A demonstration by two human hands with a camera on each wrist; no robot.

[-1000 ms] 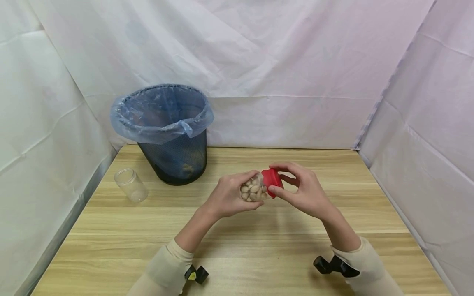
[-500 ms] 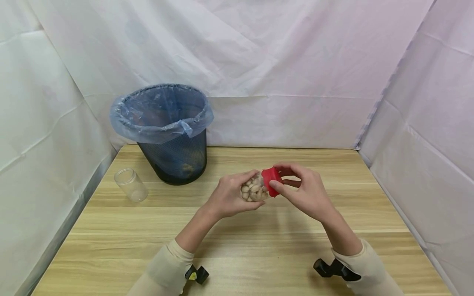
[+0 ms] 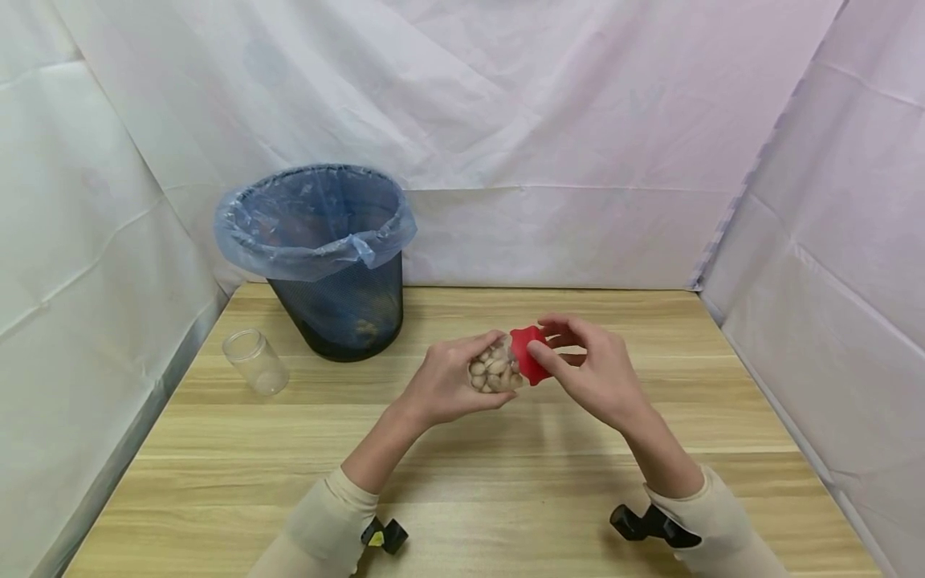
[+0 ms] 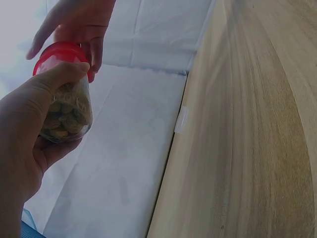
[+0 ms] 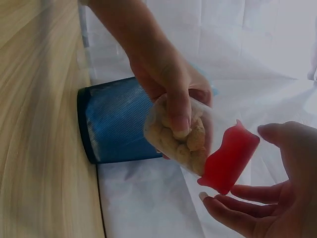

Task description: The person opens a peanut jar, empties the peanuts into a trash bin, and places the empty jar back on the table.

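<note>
A clear jar of pale nuts, tilted above the wooden table, is gripped round its body by my left hand. Its red lid has a wavy lower edge and points to the right. My right hand is at the lid, with thumb and fingers spread loosely about it. In the right wrist view the thumb tip lies close by the lid's rim, and the fingers are below it; whether they touch cannot be told. The left thumb presses on the jar near the lid in the left wrist view.
A black mesh bin lined with a blue bag stands at the back left. An uncapped clear jar is at the left of the wooden table. White cloth hangs behind and at both sides.
The right thumb has slid up across the red lid, and the right fingers have loosened from its rim. The lid has turned a little; the left hand and jar stay nearly still.
</note>
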